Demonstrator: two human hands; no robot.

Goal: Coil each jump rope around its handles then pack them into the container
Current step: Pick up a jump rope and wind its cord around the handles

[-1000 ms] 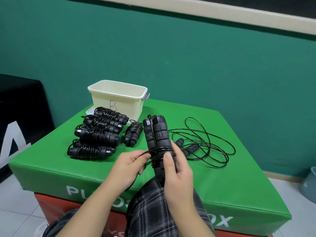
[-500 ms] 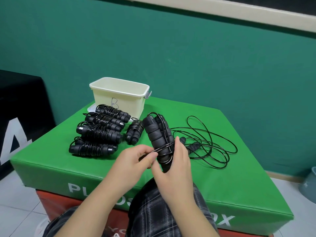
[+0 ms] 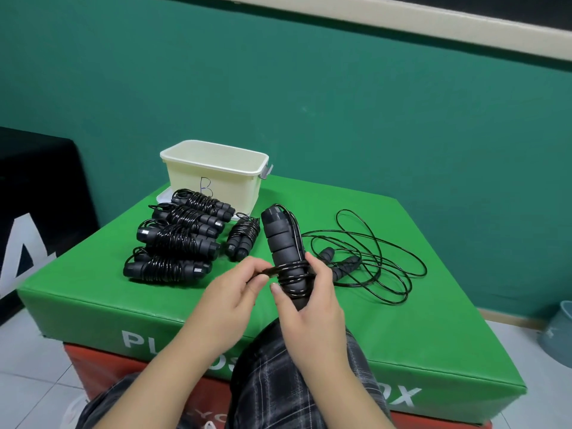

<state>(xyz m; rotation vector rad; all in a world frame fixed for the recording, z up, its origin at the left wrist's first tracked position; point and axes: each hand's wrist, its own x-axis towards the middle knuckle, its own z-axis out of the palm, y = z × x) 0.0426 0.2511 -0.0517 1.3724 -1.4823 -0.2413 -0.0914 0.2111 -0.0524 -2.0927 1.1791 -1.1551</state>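
Observation:
My right hand [image 3: 312, 308] grips the lower end of a pair of black foam jump-rope handles [image 3: 280, 239], held upright and tilted left above the green box. A few turns of black cord circle the handles just above my fingers. My left hand [image 3: 235, 292] pinches the cord [image 3: 266, 271] right beside those turns. Several coiled jump ropes [image 3: 176, 239] lie in a row to the left. An uncoiled rope [image 3: 365, 258] sprawls in loose loops on the right. The cream container [image 3: 216, 178], marked with a letter B, stands at the back.
Everything lies on a green padded plyo box [image 3: 402, 335] stacked on a red one. A black box [image 3: 37, 212] stands to the left, a grey bin [image 3: 557, 332] on the floor at right. My knee in plaid fabric [image 3: 294, 382] sits below the hands.
The handles have tilted further left and the cord turns now sit lower near my right fingers. My left hand has brought the cord round the handles, adding to the wrap.

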